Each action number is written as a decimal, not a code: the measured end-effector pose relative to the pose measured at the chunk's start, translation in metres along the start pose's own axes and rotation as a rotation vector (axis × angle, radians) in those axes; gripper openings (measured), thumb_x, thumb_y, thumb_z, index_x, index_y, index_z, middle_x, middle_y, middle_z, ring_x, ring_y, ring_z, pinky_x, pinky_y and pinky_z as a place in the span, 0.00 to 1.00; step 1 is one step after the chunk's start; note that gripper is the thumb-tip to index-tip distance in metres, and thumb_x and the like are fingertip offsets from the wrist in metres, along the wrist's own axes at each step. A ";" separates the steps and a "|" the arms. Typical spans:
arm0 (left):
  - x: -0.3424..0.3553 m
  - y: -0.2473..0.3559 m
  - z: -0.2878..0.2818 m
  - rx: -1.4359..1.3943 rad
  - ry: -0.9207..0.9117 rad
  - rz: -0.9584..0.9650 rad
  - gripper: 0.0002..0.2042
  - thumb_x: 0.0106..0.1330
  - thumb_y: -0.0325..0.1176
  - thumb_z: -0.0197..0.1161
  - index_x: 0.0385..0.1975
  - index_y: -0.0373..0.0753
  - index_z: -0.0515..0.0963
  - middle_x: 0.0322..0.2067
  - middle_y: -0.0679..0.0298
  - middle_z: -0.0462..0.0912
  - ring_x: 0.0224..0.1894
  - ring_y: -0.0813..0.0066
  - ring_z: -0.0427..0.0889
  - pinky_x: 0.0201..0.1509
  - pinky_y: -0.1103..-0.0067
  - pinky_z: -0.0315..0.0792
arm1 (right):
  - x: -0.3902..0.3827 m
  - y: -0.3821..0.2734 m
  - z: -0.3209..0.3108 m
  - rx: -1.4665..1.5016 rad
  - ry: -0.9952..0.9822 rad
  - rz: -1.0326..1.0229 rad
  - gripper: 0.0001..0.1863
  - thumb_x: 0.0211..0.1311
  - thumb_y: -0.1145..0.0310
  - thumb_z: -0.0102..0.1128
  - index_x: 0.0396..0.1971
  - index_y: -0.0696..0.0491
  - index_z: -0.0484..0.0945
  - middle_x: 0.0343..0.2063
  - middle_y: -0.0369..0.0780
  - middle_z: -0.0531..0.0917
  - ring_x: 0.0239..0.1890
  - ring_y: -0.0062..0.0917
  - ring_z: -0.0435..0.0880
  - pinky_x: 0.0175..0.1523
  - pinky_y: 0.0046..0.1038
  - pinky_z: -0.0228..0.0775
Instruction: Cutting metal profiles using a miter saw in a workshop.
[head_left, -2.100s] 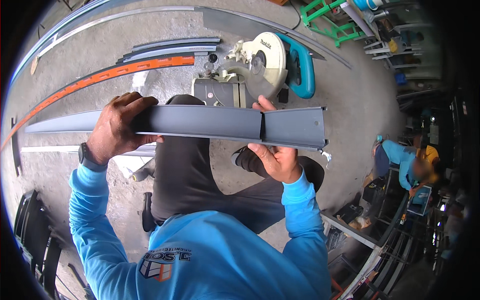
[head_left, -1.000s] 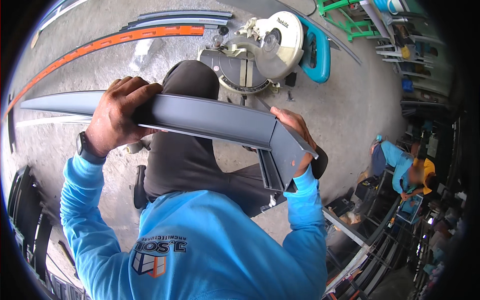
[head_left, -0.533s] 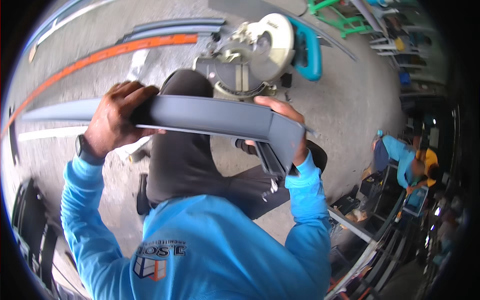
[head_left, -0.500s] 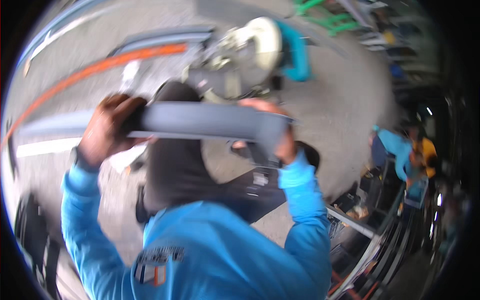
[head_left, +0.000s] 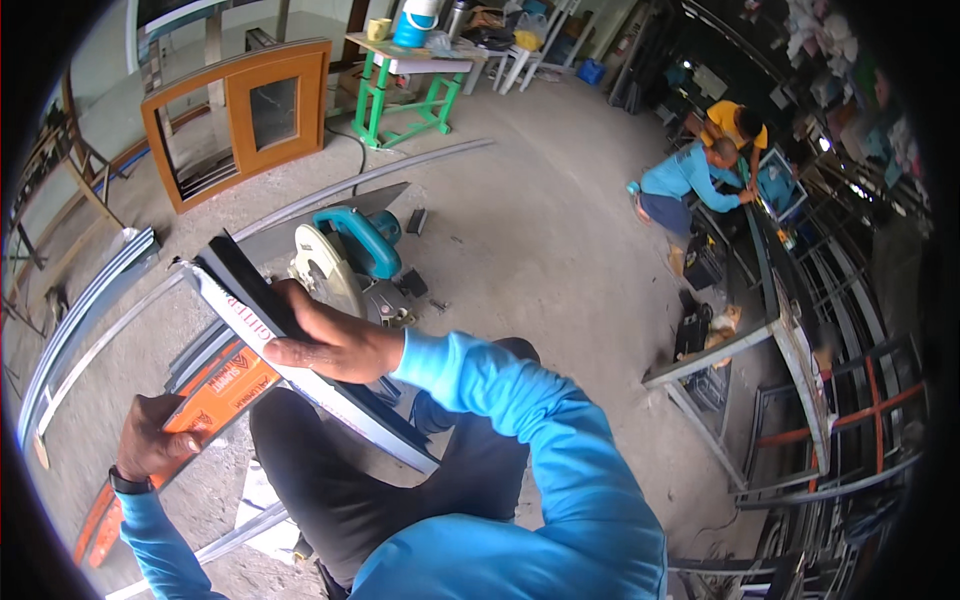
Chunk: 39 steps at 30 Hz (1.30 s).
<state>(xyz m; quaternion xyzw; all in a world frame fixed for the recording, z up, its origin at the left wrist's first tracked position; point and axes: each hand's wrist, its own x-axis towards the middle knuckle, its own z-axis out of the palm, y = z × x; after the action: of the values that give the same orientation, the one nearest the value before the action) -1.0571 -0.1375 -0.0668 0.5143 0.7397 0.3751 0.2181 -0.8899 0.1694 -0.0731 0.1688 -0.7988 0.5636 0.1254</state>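
Observation:
My right hand (head_left: 335,340) is closed round a short length of dark metal profile (head_left: 390,432) with a white printed film along one side. It slants above my knees, its far end raised to the left. My left hand (head_left: 155,437) grips a long profile wrapped in orange film (head_left: 222,392), thumb on top and fingers curled at its edge. This bar passes below the dark piece and runs down to the lower left. A teal-handled cut-off saw (head_left: 365,240) stands on the floor just beyond my right hand, its lower part partly hidden.
Long grey profiles (head_left: 95,310) lie at the left. Farther off stand an orange-brown window frame (head_left: 275,130) and a green-legged bench (head_left: 370,105). To the right, two people (head_left: 690,180) bend over work beside a metal-framed table (head_left: 715,358).
The view has swung, showing more of the room. Both hands were on a raised grey profile; now my left hand is on the orange-wrapped bar and my right holds the dark profile at a slant.

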 end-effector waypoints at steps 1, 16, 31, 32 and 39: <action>0.001 -0.007 0.005 0.002 -0.013 0.001 0.37 0.50 0.67 0.71 0.36 0.30 0.84 0.23 0.57 0.84 0.25 0.70 0.85 0.29 0.75 0.74 | -0.006 0.002 -0.004 0.025 -0.023 0.032 0.40 0.70 0.51 0.58 0.66 0.63 0.52 0.58 0.53 0.70 0.60 0.34 0.72 0.65 0.32 0.62; 0.011 0.007 0.063 -0.022 0.381 0.414 0.29 0.60 0.54 0.70 0.44 0.30 0.77 0.34 0.53 0.83 0.34 0.61 0.84 0.41 0.74 0.77 | 0.000 0.042 -0.016 0.408 0.362 0.636 0.28 0.55 0.60 0.73 0.53 0.59 0.78 0.42 0.41 0.85 0.37 0.24 0.86 0.41 0.27 0.82; 0.025 -0.230 0.306 -0.121 0.035 -0.219 0.17 0.67 0.34 0.59 0.54 0.36 0.75 0.48 0.46 0.80 0.50 0.44 0.79 0.56 0.61 0.71 | -0.010 0.066 -0.024 0.417 0.361 0.792 0.25 0.59 0.61 0.68 0.53 0.60 0.76 0.43 0.37 0.82 0.46 0.20 0.79 0.54 0.25 0.71; 0.026 -0.230 0.308 -0.099 0.072 -0.177 0.17 0.66 0.34 0.59 0.53 0.37 0.75 0.48 0.46 0.81 0.49 0.44 0.79 0.56 0.60 0.71 | -0.020 0.071 -0.023 0.442 0.365 0.836 0.26 0.59 0.61 0.69 0.53 0.60 0.75 0.43 0.36 0.81 0.46 0.19 0.77 0.54 0.24 0.70; 0.020 -0.233 0.314 0.180 0.272 0.009 0.17 0.64 0.33 0.60 0.52 0.37 0.76 0.43 0.46 0.82 0.47 0.45 0.80 0.55 0.59 0.72 | -0.045 0.089 -0.011 0.377 0.338 1.009 0.35 0.57 0.53 0.68 0.57 0.62 0.71 0.43 0.46 0.83 0.45 0.30 0.84 0.55 0.32 0.76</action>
<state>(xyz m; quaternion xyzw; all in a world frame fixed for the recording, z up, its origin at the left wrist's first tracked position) -0.9812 -0.0588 -0.4431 0.4794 0.7908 0.3747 0.0672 -0.8856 0.2133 -0.1635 -0.3072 -0.6348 0.7059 -0.0656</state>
